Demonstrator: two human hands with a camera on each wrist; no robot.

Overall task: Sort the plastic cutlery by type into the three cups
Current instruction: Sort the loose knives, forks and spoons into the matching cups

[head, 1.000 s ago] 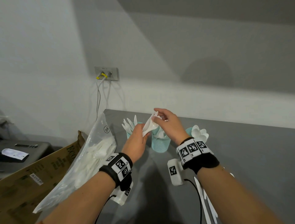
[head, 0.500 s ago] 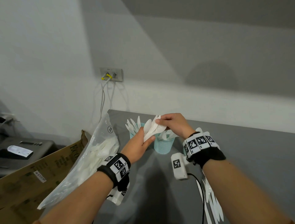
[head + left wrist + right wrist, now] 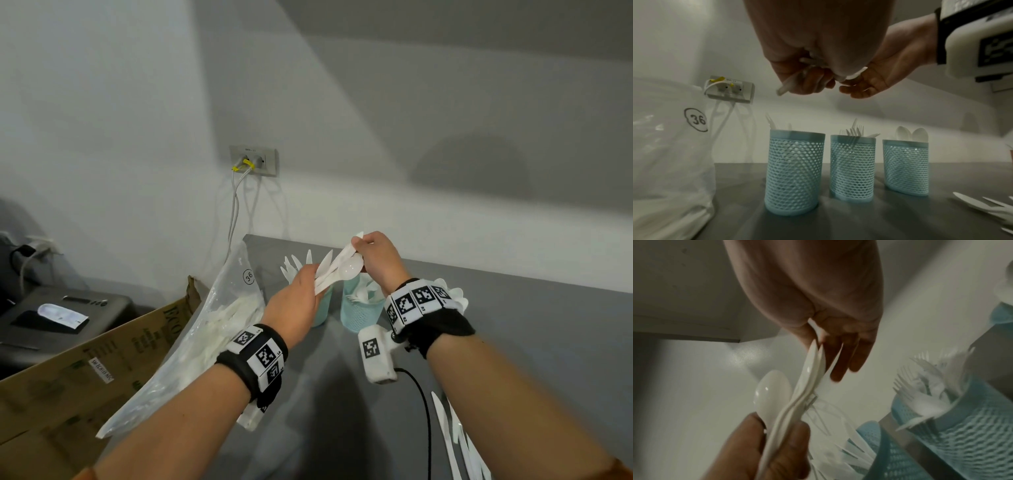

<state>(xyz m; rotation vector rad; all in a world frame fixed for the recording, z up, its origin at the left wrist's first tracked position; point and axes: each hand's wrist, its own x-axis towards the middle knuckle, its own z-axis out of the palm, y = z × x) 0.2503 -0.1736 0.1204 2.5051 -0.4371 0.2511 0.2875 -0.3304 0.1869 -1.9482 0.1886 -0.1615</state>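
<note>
1. Cutlery of white plastic, a small bundle (image 3: pixel 334 272) of several pieces with a spoon bowl showing at its upper side, is held in the air above the cups, between both hands.
2. Left hand (image 3: pixel 294 305) grips the lower end of the bundle, its fingers (image 3: pixel 764 449) and thumb curled round the handles.
3. Right hand (image 3: pixel 378 262) holds the upper end; its thumb and fingers (image 3: pixel 840 358) pinch the tips of the pieces, the remaining fingers lying straight and close together.
4. Three pale blue perforated plastic cups stand upright in a row on the grey desk (image 3: pixel 900 216), near one another but apart.
5. Left cup (image 3: pixel 794 173) holds a few white pieces with narrow tips; I cannot tell their type for sure.
6. Middle cup (image 3: pixel 852 168) holds white plastic forks (image 3: pixel 854 131), tines up.
7. Right cup (image 3: pixel 905 167) holds white plastic spoons (image 3: pixel 912 134), bowls up.
8. More loose white plastic cutlery (image 3: pixel 455 442) lies flat on the desk, on the person's right, under the right forearm.
9. Left of the cups a clear plastic bag (image 3: pixel 191 342) marked "36" and filled with white cutlery leans at the desk's edge, beside a brown cardboard box (image 3: pixel 78 380).
10. On the white wall behind, a grey socket plate (image 3: pixel 253 160) carries white cables with yellow tags.
</note>
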